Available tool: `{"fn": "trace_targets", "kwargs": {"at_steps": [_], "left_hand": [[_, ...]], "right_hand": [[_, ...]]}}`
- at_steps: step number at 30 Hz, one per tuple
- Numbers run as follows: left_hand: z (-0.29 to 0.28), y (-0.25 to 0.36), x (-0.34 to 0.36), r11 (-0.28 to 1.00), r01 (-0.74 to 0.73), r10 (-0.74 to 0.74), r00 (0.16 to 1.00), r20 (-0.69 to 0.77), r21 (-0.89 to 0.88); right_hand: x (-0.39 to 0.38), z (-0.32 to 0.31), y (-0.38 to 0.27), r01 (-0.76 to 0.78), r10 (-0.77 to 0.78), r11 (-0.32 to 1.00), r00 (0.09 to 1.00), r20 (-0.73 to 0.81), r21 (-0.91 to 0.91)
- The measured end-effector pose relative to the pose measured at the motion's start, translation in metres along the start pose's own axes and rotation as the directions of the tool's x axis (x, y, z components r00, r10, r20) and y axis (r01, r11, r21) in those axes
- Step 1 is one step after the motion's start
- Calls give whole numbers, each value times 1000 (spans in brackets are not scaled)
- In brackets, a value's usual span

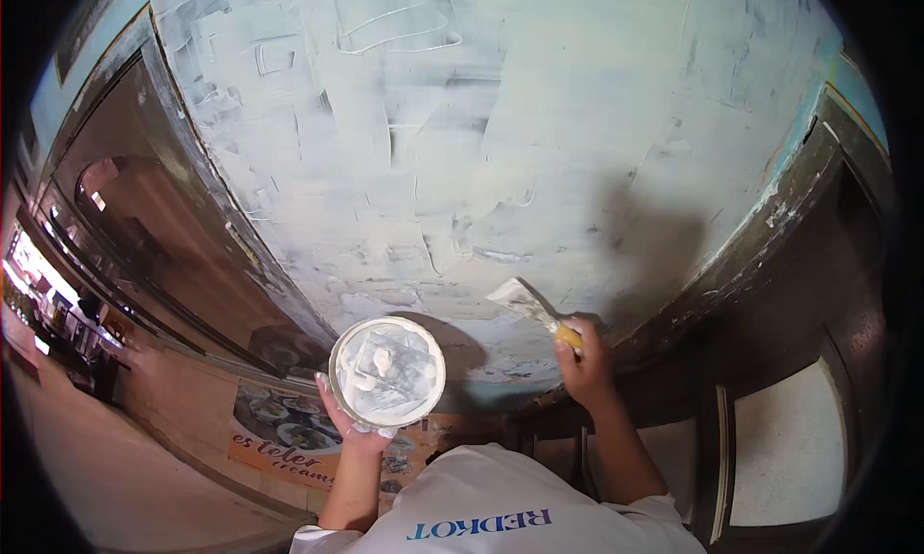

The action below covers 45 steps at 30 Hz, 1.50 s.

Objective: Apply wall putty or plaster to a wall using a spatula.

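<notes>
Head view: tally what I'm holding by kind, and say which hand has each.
Round tub: 1, in the left hand
Scraper: 1, in the right hand
Total: 2

From the person's head, above the white shirt (481,487), we look forward and down through a fisheye at the near wall (577,102).

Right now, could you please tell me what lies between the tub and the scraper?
In the head view, only partly shadowed wall shows between tub and scraper.
</notes>
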<state>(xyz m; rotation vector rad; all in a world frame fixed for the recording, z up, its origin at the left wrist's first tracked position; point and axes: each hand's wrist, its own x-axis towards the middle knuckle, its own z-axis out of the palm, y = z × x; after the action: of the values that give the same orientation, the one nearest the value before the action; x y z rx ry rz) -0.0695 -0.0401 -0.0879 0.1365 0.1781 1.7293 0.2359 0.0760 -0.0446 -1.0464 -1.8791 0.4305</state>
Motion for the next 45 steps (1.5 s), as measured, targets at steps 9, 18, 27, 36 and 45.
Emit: {"fn": "trace_targets", "kwargs": {"at_steps": [9,18,27,36,45], "left_hand": [[4,-4,-2,989,-14,13,1000,-10,-145],[-4,-9,4,1000,13,-14,999,-47,-25],[-2,-2,-4,998,-41,42,999,22,-44],[-7,6,-5,992,-75,75,997,3,103],[-6,11,3,1000,5,-8,996,90,29]], "right_hand": [[5,-31,5,-66,66,998,998,21,-1],[21,-4,-43,155,-176,971,978,108,182],[54,11,-60,537,-582,690,810,69,-485],[80,16,-43,402,-643,540,764,-55,-739],[84,8,-60,440,-653,592,753,-81,-675]]}}
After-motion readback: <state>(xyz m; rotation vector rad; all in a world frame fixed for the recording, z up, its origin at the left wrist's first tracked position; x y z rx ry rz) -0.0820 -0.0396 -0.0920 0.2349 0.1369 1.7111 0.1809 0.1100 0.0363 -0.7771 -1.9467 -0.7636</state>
